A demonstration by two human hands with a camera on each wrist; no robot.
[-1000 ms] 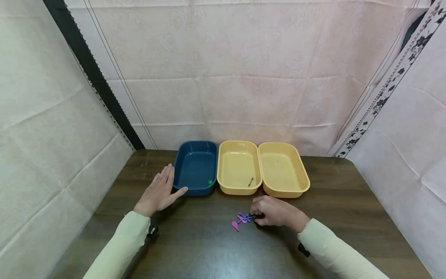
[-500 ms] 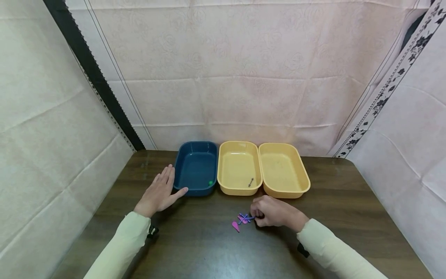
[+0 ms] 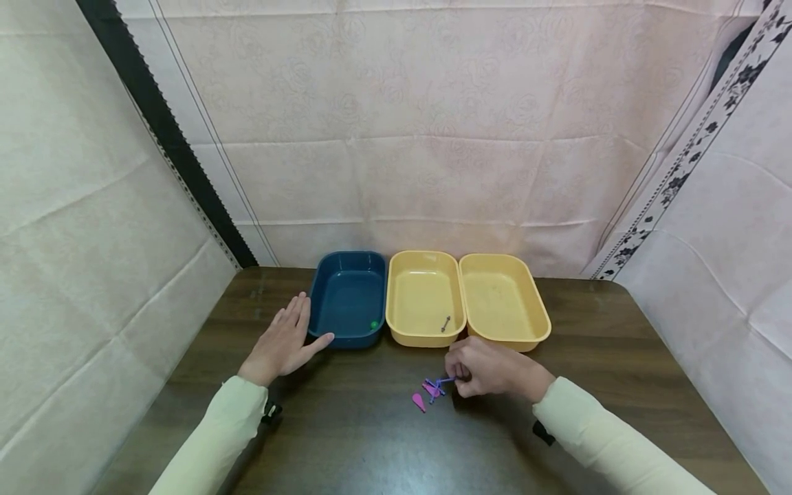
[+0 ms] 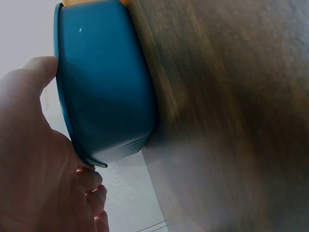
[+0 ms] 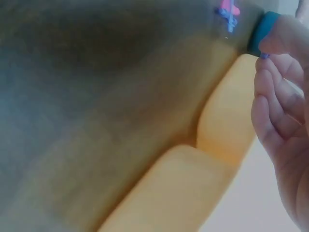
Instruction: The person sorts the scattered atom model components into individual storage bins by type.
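Note:
My right hand (image 3: 491,370) pinches the end of a small purple stick with knobbed ends (image 3: 445,380) between thumb and fingertips. In the right wrist view only a bit of purple (image 5: 264,56) shows at the fingertips. Just left of that hand lie another purple stick and a pink piece (image 3: 431,390), partly overlapping. A pink teardrop-shaped piece (image 3: 419,401) lies nearer me. My left hand (image 3: 280,344), fingers straight and thumb spread, rests against the near left corner of the blue tray (image 3: 318,295); the left wrist view shows the thumb at its rim (image 4: 59,92).
A green bead (image 3: 374,324) lies in the blue tray. Beside it, the middle yellow tray (image 3: 394,295) holds a small dark grey stick (image 3: 445,324). A second yellow tray (image 3: 538,302) stands at the right. White cloth (image 3: 421,172) hangs behind the brown table (image 3: 346,440).
My right hand has risen slightly, and the pinched purple stick has shifted up and right from the small pile. The left hand stays where it was.

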